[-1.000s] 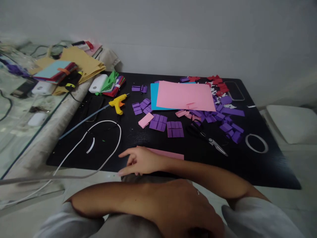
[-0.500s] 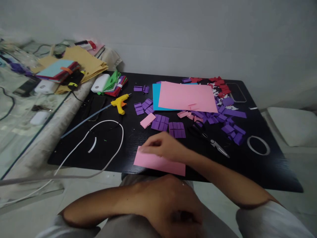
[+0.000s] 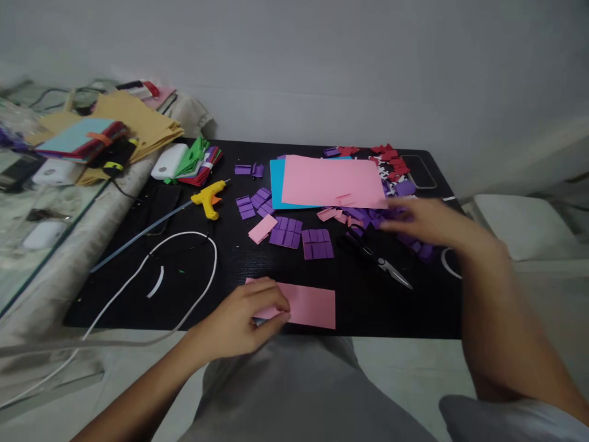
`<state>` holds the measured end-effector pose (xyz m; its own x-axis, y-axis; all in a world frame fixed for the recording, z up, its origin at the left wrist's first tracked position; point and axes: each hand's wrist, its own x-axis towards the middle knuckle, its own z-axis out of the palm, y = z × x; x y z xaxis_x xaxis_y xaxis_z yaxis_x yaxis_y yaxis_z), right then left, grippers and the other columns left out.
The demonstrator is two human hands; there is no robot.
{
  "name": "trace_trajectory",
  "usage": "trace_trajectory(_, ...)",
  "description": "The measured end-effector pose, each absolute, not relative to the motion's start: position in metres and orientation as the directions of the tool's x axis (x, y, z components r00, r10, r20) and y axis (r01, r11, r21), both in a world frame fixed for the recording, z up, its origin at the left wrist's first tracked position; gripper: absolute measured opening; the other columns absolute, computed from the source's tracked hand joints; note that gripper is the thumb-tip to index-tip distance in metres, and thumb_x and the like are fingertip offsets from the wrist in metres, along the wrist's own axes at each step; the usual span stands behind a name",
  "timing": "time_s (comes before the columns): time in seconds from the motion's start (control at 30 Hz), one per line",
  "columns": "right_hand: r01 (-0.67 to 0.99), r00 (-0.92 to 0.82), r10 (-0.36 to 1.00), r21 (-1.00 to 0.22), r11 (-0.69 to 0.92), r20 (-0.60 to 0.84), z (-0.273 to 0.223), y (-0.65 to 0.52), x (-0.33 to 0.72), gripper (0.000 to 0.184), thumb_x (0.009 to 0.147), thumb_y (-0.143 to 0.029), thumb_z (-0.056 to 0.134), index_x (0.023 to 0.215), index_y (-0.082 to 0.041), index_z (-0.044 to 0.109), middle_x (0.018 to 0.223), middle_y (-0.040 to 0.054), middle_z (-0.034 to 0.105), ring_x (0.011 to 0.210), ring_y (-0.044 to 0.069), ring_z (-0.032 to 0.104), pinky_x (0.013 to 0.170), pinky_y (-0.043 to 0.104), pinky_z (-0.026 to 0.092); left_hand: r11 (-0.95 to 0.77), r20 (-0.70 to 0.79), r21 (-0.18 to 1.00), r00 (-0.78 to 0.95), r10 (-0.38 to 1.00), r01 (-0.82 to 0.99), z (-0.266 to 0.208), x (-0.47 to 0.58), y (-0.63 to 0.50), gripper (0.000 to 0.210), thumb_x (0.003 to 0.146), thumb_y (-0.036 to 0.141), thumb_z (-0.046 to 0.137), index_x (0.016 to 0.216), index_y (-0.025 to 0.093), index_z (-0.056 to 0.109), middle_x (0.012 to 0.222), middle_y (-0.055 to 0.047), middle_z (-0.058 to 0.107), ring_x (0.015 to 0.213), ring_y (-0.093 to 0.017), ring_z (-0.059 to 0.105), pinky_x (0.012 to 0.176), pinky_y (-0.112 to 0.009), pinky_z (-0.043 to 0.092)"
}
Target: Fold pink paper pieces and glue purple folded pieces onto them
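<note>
Partly open left hand (image 3: 243,318) on paper (image 3: 313,306)

Plain pink colours both the near paper strip (image 3: 315,305) and the large top sheet (image 3: 331,178), with a bright blue sheet (image 3: 277,191) under the latter and a black tabletop (image 3: 368,313) beneath all. The folded squares (image 3: 317,244) are purple, their darker creases making a grid — while the loose scraps (image 3: 405,188) at the right run purple, red, white and pink. The glue gun (image 3: 209,197) is yellow with an orange trigger (image 3: 217,201), the cable (image 3: 215,258) white, the scissors (image 3: 393,271) silver-bladed and black-handled, the envelopes (image 3: 138,123) tan, the bundle (image 3: 69,138) light blue on top — red below, orange-banded
</note>
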<state>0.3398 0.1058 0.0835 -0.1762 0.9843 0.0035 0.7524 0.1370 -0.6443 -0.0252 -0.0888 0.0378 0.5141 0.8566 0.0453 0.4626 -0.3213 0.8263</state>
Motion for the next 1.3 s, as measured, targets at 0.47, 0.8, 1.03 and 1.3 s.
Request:
trace_trajectory(0.47, 0.339, -0.337, 0.930, -0.941, -0.023, -0.144, 0.095, 0.092, 0.306, 0.094, 0.105, -0.065, -0.005, 0.130, -0.020, 0.074, 0.141, 0.0141, 0.070, 0.131, 0.027, 0.067, 0.108, 0.049, 0.051, -0.220, -0.203, 0.512, 0.366, 0.908, 0.830, 0.016, -0.053, -0.080, 0.032, 0.084, 0.026, 0.081, 0.109, 0.021, 0.062, 0.115, -0.008, 0.062, 0.104, -0.030, 0.058, 0.092, -0.045, 0.049)
trace_trajectory(0.8, -0.032, -0.497, 0.844, -0.968, -0.250, -0.202, 0.072, 0.082, 0.273, 0.080, 0.089, -0.089, 0.043, 0.098, -0.021, 0.085, 0.106, 0.0143, 0.083, 0.105, 0.031, 0.077, 0.095, 0.043, 0.060, -0.091, -0.258, 0.739, 0.404, 0.878, 0.668, 0.019, -0.059, -0.070, 0.012, 0.104, 0.031, 0.052, 0.101, 0.022, 0.059, 0.095, -0.001, 0.067, 0.084, -0.018, 0.063, 0.077, -0.030, 0.045)
trace_trajectory(1.03, -0.033, -0.406, 0.907, -0.990, -0.137, -0.112, 0.055, 0.076, 0.251, 0.039, 0.081, -0.059, 0.082, 0.080, -0.020, 0.083, 0.088, 0.0076, 0.081, 0.080, 0.018, 0.073, 0.077, 0.030, 0.059, -0.070, -0.134, 0.796, 0.289, 0.948, 0.601, 0.025, -0.060, -0.062, 0.024, 0.103, 0.043, 0.056, 0.105, 0.024, 0.069, 0.105, -0.001, 0.074, 0.095, -0.018, 0.068, 0.077, -0.027, 0.049)
trace_trajectory(1.3, 0.066, -0.306, 0.951, -0.998, -0.022, -0.042, 0.047, 0.074, 0.252, 0.025, 0.074, -0.044, 0.090, 0.081, -0.022, 0.081, 0.078, 0.0024, 0.076, 0.071, 0.015, 0.067, 0.072, 0.030, 0.057, -0.047, -0.145, 0.816, 0.282, 0.948, 0.577, 0.010, -0.058, -0.062, 0.023, 0.102, 0.043, 0.060, 0.101, 0.024, 0.072, 0.102, -0.001, 0.075, 0.093, -0.017, 0.069, 0.072, -0.024, 0.049)
